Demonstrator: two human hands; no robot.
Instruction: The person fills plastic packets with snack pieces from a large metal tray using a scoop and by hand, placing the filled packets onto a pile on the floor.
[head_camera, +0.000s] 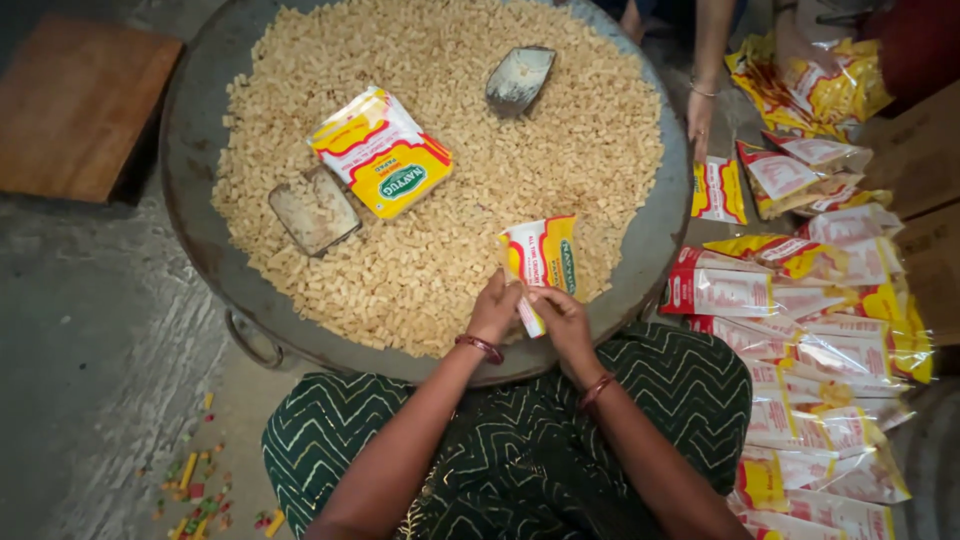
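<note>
Centrally, both hands, left hand (494, 308) and right hand (562, 318), pinch an empty pouch (541, 257) in their fingers over the snack-filled pan (190, 150); two scoops (314, 210) and a pouch stack (379, 151) lie upper left, filled packets (820, 340) right.

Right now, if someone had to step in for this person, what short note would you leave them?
Left hand and right hand: both grip one empty yellow-and-red pouch at its lower end, held over the near rim of the big metal pan.
Pan: heaped with small pale snack pieces; two metal scoops lie in it, one near left, one far right, and a stack of empty pouches rests on the heap.
Done: a pile of filled pouches lies on the floor to the right.
Left: the held pouch looks unfilled, and much snack remains.
Another person's hand rests at the far right rim.
</note>
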